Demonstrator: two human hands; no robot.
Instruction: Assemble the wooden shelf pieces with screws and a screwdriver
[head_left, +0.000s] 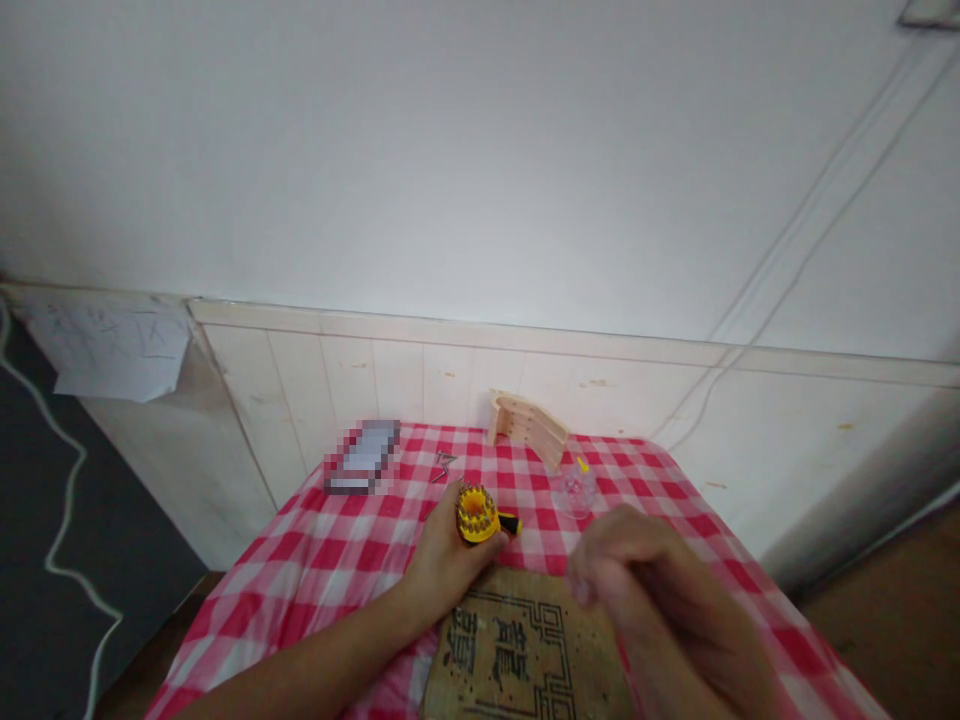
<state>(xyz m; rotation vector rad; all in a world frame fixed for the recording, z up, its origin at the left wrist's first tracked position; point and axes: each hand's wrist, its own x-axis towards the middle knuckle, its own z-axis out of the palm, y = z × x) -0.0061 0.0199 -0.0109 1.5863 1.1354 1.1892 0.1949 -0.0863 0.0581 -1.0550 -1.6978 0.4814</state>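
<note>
My left hand (pixel 450 560) grips a round yellow bit holder with a black tip (pixel 478 516), holding it on the red and white checked tablecloth (pixel 315 560). My right hand (pixel 637 570) hovers over a wooden board with black characters (pixel 510 650), its fingers curled together in a pinch; what they hold, if anything, is too small to make out. The hand is slightly blurred.
A wooden curved rack (pixel 529 425) stands at the table's far edge against the wall. A small clear plastic bag with a yellow piece (pixel 576 488) lies right of it. A blurred flat object (pixel 364 455) and small metal clips (pixel 444 465) lie at the far left.
</note>
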